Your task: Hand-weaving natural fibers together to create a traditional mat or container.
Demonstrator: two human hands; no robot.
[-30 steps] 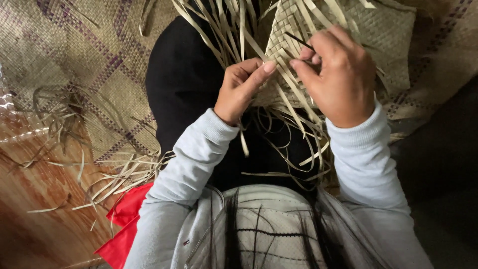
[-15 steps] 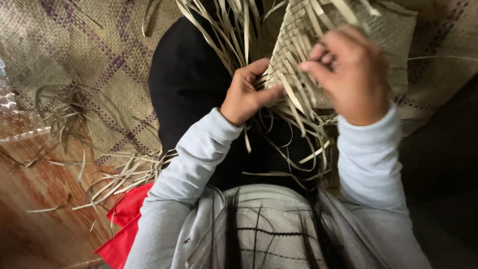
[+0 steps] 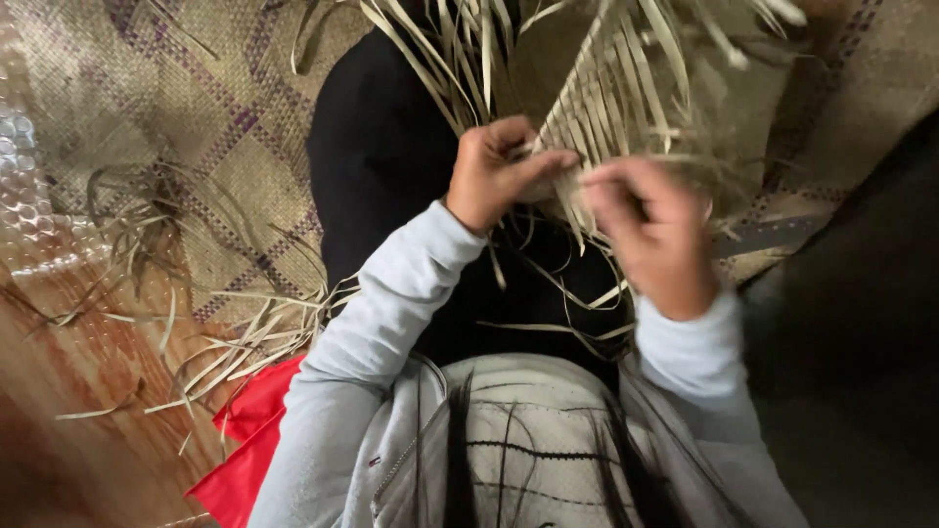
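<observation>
Fingers of the left hand (image 3: 499, 176) and right hand (image 3: 650, 230) pinch strips at the lower edge of the woven mat piece (image 3: 626, 98), whose strips run up and away, above the black cloth (image 3: 381, 166).

Dim, warm indoor light; right side falls into deep shadow. Right hand (image 3: 653, 235) motion-blurred. Soft glare on plastic sheet (image 3: 29, 186) at left.
</observation>
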